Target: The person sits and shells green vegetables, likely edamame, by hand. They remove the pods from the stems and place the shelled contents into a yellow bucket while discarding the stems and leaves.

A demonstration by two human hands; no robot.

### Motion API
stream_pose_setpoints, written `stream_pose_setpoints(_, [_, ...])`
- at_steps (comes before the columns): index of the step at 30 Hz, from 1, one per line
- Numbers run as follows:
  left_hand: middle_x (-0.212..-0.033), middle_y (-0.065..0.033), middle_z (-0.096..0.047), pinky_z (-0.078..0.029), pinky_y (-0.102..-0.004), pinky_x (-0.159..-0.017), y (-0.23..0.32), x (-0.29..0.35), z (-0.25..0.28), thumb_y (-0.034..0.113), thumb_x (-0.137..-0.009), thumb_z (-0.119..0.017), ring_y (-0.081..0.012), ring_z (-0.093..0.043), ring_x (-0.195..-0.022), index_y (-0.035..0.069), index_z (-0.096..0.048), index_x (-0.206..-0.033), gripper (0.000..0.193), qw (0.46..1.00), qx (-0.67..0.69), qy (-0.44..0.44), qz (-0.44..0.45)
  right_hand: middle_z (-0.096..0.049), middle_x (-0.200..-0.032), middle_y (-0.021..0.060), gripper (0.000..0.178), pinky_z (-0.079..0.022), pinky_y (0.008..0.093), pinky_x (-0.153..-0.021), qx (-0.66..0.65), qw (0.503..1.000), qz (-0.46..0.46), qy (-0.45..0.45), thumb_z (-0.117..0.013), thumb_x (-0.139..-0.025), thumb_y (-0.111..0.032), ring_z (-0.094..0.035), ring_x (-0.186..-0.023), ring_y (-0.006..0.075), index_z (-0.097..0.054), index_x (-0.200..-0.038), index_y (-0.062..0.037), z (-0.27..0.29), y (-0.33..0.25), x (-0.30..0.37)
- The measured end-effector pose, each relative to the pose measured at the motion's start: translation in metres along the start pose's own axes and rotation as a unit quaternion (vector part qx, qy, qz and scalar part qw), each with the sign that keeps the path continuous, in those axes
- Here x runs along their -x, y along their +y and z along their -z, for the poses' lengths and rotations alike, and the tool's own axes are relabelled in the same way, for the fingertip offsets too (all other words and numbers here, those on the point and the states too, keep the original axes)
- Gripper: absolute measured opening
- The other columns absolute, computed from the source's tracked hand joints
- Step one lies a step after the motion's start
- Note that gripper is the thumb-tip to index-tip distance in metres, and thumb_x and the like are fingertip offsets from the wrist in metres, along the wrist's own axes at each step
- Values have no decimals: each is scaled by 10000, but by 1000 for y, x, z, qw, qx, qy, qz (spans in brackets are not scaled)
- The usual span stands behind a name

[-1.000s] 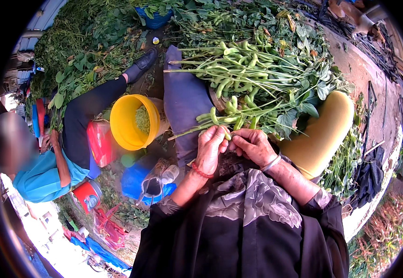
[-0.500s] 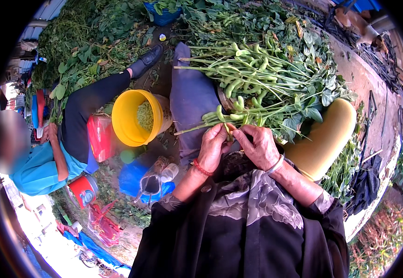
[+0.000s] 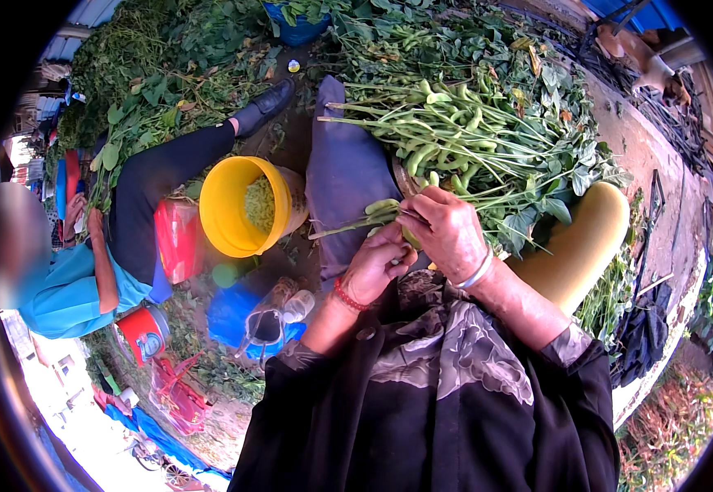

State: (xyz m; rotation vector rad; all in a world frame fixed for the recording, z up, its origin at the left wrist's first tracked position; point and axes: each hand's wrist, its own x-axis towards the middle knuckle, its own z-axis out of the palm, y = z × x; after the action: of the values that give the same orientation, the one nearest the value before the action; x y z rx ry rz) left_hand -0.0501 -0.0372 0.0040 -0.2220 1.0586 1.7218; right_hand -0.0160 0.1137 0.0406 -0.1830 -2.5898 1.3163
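Note:
My left hand, with a red bead bracelet at its wrist, has its fingers curled in front of my chest; what they hold is hidden. Close against it, my right hand is closed with its fingertips bent down, a pale bangle at its wrist. Between the two hands part of a green bean pod shows, pinched by the right fingers. More green pods on a stalk stick out left of the right hand. Beyond lies a bundle of podded bean stalks, partly over a dark blue cloth.
A yellow bucket with shelled green beans stands at left. Near it are a red package, a blue bag and a seated person in teal. Leafy plants heap behind; a rounded yellow shape is at right.
My right hand has moved left and slightly up, turning over the pods and covering some of them. My left hand has dropped slightly, its fingers more curled.

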Motion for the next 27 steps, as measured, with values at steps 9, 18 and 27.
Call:
stream_pose_setpoints(9, [-804,35,-530,-322,-153,-529,-8,-5,-19,227,-882,-565,-33,-423,-641,30,-584,-979,220,996,10,61,-66,-599,-703,153,187,-458,347,-576,-124,966,-224,-48,-647,-780,-157,-589,-639,323,-564,-828,3,13,-2,36])
stream_pose_setpoints(18, [-734,41,-539,-383,-155,-555,-12,-7,-21,242,-874,-583,-25,-464,-607,45,-608,-897,201,985,-65,121,-102,-615,-779,161,222,-481,363,-619,-130,984,-109,-61,-559,-810,-83,-607,-703,330,-585,-1010,10,6,14,57])
stream_pose_setpoints(27, [-717,22,-508,-334,-148,-501,-11,-7,-10,239,-903,-533,-28,-447,-593,42,-551,-873,201,997,-34,18,-69,-591,-697,-3,203,-424,199,-515,-375,868,-306,-115,-513,-886,-124,-490,-550,50,-601,-1005,15,7,16,54])
